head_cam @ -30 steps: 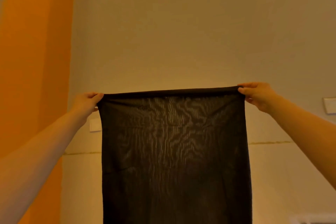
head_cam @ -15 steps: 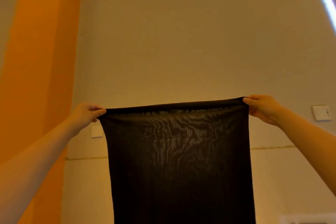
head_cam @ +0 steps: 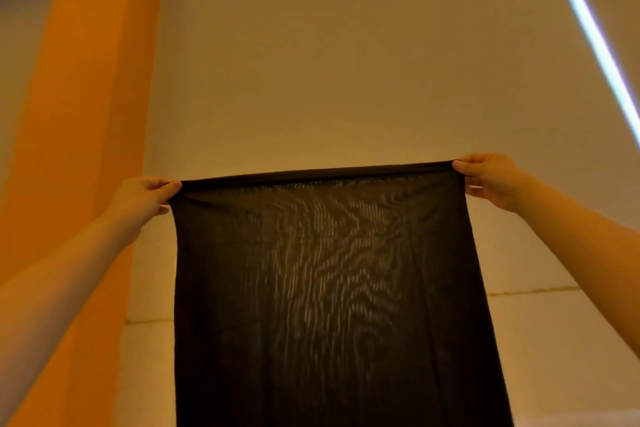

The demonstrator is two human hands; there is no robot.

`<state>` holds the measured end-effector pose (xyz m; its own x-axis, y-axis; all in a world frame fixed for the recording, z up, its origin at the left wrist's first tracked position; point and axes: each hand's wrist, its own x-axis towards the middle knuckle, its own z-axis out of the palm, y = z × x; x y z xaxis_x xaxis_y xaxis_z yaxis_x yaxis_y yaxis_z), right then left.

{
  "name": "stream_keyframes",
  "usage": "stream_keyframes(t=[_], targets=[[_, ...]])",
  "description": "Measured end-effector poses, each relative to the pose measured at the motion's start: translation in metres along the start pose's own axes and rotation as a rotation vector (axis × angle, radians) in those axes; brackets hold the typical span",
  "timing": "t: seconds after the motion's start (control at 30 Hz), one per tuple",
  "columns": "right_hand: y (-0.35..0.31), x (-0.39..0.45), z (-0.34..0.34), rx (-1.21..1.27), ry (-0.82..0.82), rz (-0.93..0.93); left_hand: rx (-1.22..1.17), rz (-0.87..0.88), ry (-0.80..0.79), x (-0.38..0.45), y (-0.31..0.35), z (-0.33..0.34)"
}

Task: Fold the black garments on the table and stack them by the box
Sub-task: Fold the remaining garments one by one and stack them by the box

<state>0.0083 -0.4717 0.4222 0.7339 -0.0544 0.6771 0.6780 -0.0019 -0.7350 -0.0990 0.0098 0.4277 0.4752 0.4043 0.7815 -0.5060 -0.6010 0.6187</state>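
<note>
Two hands hold a sheer black garment (head_cam: 325,288) up across the frame's centre: the left hand (head_cam: 143,199) and right hand (head_cam: 485,177) each pinch a top corner, stretching the hem taut, likely to straighten it before folding.

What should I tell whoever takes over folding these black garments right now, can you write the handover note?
Left hand: pinches the top left corner of the black garment.
Right hand: pinches the top right corner.
The garment hangs stretched flat and sheer in the air, in front of the wall, beside the orange pillar.
Table, box and any stack are out of view.
Done: the garment is lifted and spread.
Left: fold it, stack it by the box, then do any others.
</note>
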Motion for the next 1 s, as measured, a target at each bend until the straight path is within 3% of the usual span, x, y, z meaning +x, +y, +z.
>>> stream_keyframes(t=[0.13,0.4,0.57,0.7,1.0], targets=[[0.019,0.012,0.008,-0.060,0.019,0.037,0.018,-0.052,-0.003,0.007,-0.018,0.018],[0.107,0.056,0.021,-0.214,0.013,0.155,0.027,-0.198,-0.160,0.033,-0.104,0.087],[0.144,0.091,0.043,-0.279,0.044,0.175,0.003,-0.281,-0.148,0.067,-0.148,0.129],[0.136,0.124,0.056,-0.298,0.113,0.086,-0.120,-0.297,-0.041,0.098,-0.146,0.151],[0.091,0.133,0.055,-0.270,0.258,-0.205,-0.416,-0.101,0.026,0.101,-0.113,0.132]])
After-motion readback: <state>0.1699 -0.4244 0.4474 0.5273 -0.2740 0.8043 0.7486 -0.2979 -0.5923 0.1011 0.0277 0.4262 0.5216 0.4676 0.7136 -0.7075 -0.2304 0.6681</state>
